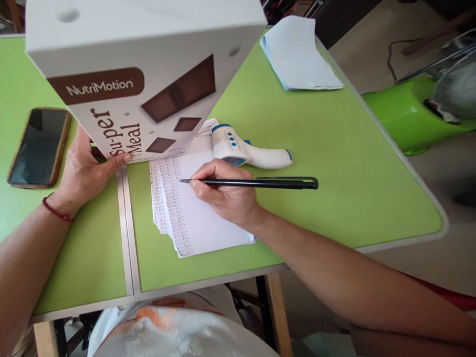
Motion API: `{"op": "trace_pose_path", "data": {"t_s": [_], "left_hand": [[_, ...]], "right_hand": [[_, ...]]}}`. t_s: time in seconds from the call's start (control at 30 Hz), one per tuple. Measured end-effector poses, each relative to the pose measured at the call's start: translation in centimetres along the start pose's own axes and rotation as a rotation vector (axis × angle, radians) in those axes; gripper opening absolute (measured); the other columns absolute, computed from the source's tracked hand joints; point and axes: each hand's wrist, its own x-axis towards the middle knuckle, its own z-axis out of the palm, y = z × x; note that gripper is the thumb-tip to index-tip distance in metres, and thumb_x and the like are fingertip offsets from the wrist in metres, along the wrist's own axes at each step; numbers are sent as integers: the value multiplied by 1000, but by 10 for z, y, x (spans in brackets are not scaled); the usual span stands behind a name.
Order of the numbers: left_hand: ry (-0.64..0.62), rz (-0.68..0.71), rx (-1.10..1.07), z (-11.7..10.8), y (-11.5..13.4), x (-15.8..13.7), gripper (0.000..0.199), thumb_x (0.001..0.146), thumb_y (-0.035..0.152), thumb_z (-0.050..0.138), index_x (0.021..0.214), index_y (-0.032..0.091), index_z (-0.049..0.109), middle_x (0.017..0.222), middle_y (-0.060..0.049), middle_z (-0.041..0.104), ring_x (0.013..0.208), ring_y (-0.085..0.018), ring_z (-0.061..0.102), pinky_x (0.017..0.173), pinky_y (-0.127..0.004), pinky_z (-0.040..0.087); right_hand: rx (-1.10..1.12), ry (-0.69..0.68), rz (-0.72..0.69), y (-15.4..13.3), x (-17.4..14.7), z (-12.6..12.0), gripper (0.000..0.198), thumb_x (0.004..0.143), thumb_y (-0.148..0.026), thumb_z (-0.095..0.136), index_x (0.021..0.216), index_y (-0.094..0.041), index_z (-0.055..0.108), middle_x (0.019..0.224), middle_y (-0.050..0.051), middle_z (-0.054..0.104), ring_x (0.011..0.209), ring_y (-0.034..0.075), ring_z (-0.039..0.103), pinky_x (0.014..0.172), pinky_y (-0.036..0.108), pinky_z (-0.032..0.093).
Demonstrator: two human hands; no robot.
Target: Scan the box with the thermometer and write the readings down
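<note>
My left hand (89,166) grips the lower edge of a white NutriMotion box (163,94), thumb on its printed face and the other fingers partly hidden behind it. The box tilts over the table's far side. In my right hand (226,193) is a slim black pen (275,183), pinched near its tip and lying almost level. Its point is at the edge of handwritten columns on a stack of white paper sheets (211,230). Just beyond that hand, a white and blue infrared thermometer (238,146) rests across the top of the sheets.
A smartphone (39,148) in a brown case lies at the left on the green folding table (334,198). Folded white paper (301,54) sits near the far right edge. A metal seam (127,233) crosses the tabletop. Beyond the right edge is a green bucket (397,111).
</note>
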Motion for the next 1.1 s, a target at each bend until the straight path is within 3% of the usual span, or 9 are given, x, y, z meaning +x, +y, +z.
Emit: {"op": "trace_pose_path", "data": {"t_s": [0.4, 0.63, 0.87, 1.1], "left_hand": [[15, 8, 41, 1, -3, 0, 29, 80, 45, 77, 92, 20, 70, 100, -7, 71, 111, -34, 66, 98, -58, 55], [-26, -48, 32, -1, 0, -3, 29, 83, 42, 75, 102, 22, 68, 108, -4, 70, 114, -31, 64, 105, -57, 51], [25, 37, 35, 1, -2, -2, 28, 82, 42, 77, 97, 21, 68, 104, -7, 71, 114, -32, 65, 99, -55, 56], [16, 6, 32, 0, -1, -3, 29, 82, 42, 76, 101, 22, 66, 105, -5, 70, 116, -32, 63, 101, -56, 54]], "right_hand": [[29, -46, 22, -1, -1, 1, 13, 82, -18, 63, 71, -21, 59, 58, -6, 61, 47, 7, 49, 43, 22, 39], [29, -47, 15, -2, -1, 1, 14, 81, -16, 62, 69, -21, 57, 57, -6, 60, 47, 7, 48, 43, 21, 38], [-2, -40, 59, -1, -2, -1, 13, 81, -19, 62, 70, -22, 57, 56, -6, 60, 47, 9, 48, 44, 23, 39], [-45, -49, 42, -2, -1, -1, 13, 82, -20, 61, 70, -22, 55, 58, -6, 61, 47, 9, 50, 45, 23, 41]]}}
